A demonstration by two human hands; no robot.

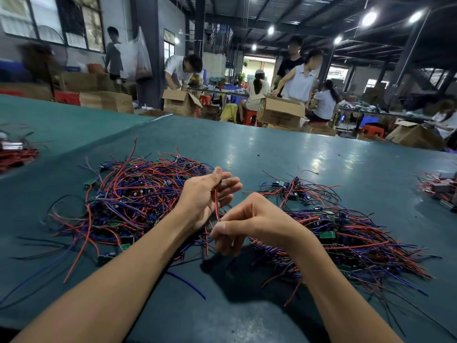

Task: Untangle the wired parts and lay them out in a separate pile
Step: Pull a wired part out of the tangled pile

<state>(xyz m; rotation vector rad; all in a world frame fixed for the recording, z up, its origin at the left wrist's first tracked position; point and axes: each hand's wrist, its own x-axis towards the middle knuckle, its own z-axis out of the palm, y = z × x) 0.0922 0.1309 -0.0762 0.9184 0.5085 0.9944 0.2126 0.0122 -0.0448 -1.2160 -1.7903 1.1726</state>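
Green table [272, 149]: left hand [205, 196], right hand [249, 224] both pinch one red wire [216, 204]; hard pull may drag tangled pile [138, 194] along.

Two hands [202, 196] [254, 219]; one held red wire [216, 204]; two big wired-part piles [138, 194] [346, 233].

No text, label, brand or number can be read. The cardboard box [282, 115] beyond the worktop [272, 149] bears a faint dark smudge on its side that may be print, too blurred to make out. The small green boards [327, 235] on the worktop are too small to show any marking.
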